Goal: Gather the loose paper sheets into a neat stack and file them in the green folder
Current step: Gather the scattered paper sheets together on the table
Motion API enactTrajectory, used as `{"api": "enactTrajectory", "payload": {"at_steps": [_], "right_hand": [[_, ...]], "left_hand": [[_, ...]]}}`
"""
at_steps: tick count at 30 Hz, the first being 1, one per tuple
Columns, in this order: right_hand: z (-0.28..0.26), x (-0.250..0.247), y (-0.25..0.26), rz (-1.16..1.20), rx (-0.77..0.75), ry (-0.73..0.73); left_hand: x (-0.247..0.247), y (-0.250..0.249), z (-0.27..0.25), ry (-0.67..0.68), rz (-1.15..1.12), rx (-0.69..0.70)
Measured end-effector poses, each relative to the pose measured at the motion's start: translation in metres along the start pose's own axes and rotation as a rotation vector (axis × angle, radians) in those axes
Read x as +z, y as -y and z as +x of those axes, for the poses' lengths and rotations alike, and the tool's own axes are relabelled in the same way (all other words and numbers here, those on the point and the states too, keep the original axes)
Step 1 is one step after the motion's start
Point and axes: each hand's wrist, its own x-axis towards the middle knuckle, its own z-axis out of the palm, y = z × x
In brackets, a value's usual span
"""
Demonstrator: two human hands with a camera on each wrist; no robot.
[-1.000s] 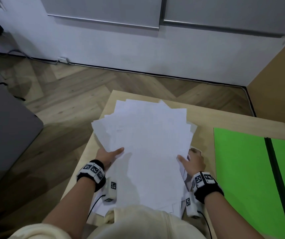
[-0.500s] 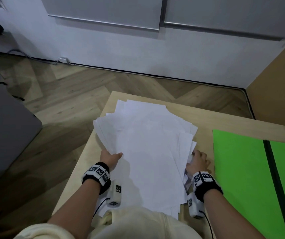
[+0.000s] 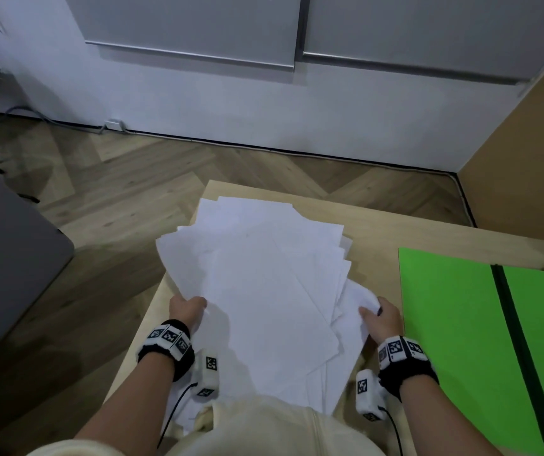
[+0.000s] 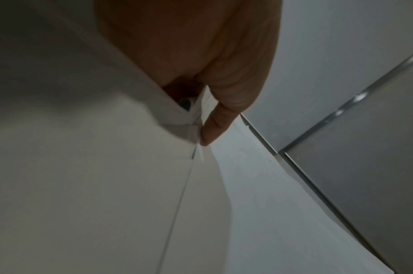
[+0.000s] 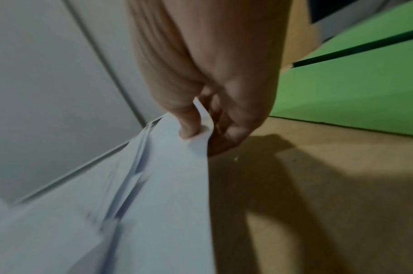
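Note:
A fanned pile of white paper sheets (image 3: 264, 291) lies raised over the wooden table (image 3: 372, 232), its edges uneven. My left hand (image 3: 187, 310) grips the pile's left edge, thumb (image 4: 215, 128) on top of the paper sheets (image 4: 95, 166) in the left wrist view. My right hand (image 3: 379, 319) pinches the right edge, where the paper sheets (image 5: 165, 185) bend between thumb (image 5: 189, 120) and fingers (image 5: 233, 133). The open green folder (image 3: 455, 340) with a dark spine lies flat to the right; the folder (image 5: 341, 89) shows just beyond my right hand.
The table's left edge drops to a wooden floor (image 3: 99, 199). A grey surface (image 3: 4, 251) stands at the left. A white wall with grey cabinet doors (image 3: 198, 24) is ahead, and a brown panel (image 3: 527, 159) rises at the right.
Both hands have slid inward and curled onto the pile's side edges. The sheets have drawn closer together and the right edge has lifted and bent.

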Motion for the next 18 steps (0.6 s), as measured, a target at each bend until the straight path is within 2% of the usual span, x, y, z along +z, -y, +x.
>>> {"api": "enactTrajectory", "payload": {"at_steps": [2, 3, 6, 7, 8, 10, 12, 15, 18], "right_hand": [[0.004, -0.008, -0.009, 0.202, 0.092, -0.154], [0.004, -0.009, -0.012, 0.262, 0.151, -0.149], [-0.005, 0.009, -0.021, 0.307, 0.300, 0.106], [-0.010, 0.016, -0.020, 0.244, 0.303, 0.164], [-0.014, 0.021, -0.017, 0.172, 0.280, 0.162], [-0.019, 0.020, -0.002, 0.096, 0.227, 0.033], [-0.024, 0.004, 0.020, 0.135, 0.146, -0.152], [-0.027, -0.028, 0.060, 0.261, -0.024, -0.433], [-0.024, -0.055, 0.111, 0.554, -0.201, -0.540]], "left_hand": [[-0.011, 0.000, 0.003, -0.054, 0.005, -0.021], [-0.015, -0.001, 0.004, -0.062, 0.009, -0.028], [-0.019, -0.005, 0.001, -0.043, 0.007, -0.018], [-0.018, -0.007, -0.001, -0.033, 0.004, 0.000], [-0.017, -0.008, -0.005, -0.025, 0.014, 0.014], [-0.016, -0.008, -0.011, -0.012, 0.016, 0.043], [-0.020, -0.009, -0.016, -0.017, -0.002, 0.067], [-0.026, -0.008, -0.014, -0.036, -0.008, 0.077], [-0.023, -0.013, -0.015, -0.012, 0.055, 0.039]]}}
